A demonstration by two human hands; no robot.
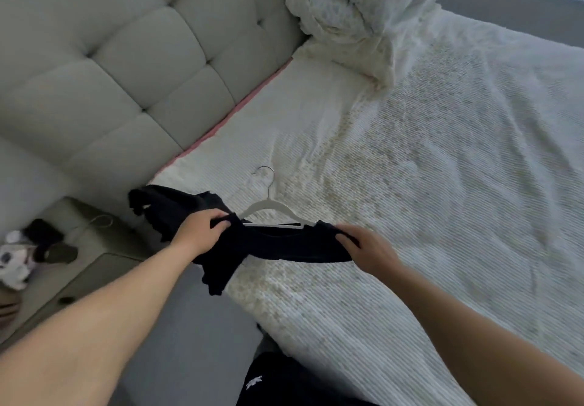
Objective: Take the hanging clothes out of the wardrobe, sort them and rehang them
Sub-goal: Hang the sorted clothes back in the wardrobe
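A black garment (278,244) is stretched between my hands just above the near left corner of the bed (442,168). My left hand (200,231) grips its left shoulder with curled fingers. Its right shoulder is held the same way by my right hand (368,247). A white hanger (268,208) with a metal hook lies on the bed cover, its lower bar under the garment's neckline. One sleeve of the garment hangs off to the left past the bed's edge.
A tufted grey headboard (126,57) runs along the left. A white pillow (363,10) is propped at the far end. A grey bedside unit (94,263) at lower left carries dark items, a thin cable and a small plush. Dark clothing (284,380) shows at the bottom.
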